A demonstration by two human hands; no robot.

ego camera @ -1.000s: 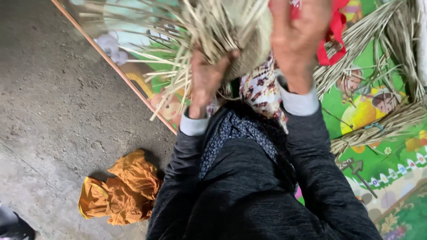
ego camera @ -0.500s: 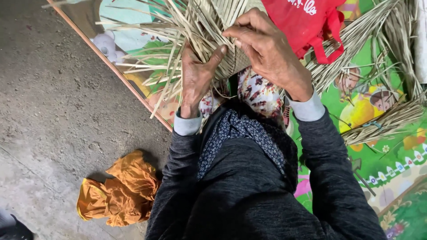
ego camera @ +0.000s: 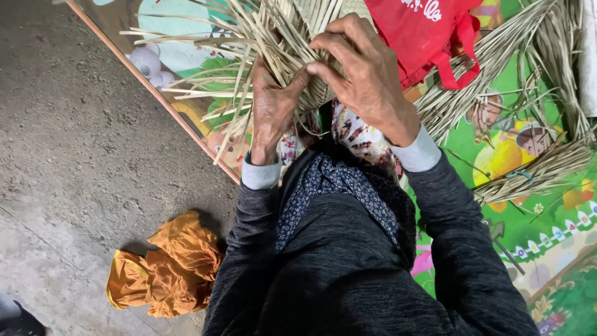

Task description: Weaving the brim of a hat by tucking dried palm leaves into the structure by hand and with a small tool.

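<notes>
I see left hand (ego camera: 273, 115) clenched on woven straw piece (ego camera: 280, 43), steadying it in lap at centre. Right hand (ego camera: 367, 78) pinches strip, bending it over weave. Spare straw bundles (ego camera: 535, 171) lie right, within reach.

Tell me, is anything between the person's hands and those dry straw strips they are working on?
Nothing visible: the left hand and right hand both grip the pale woven straw strips directly. The red fabric bag lies beside the right hand, not between.
</notes>
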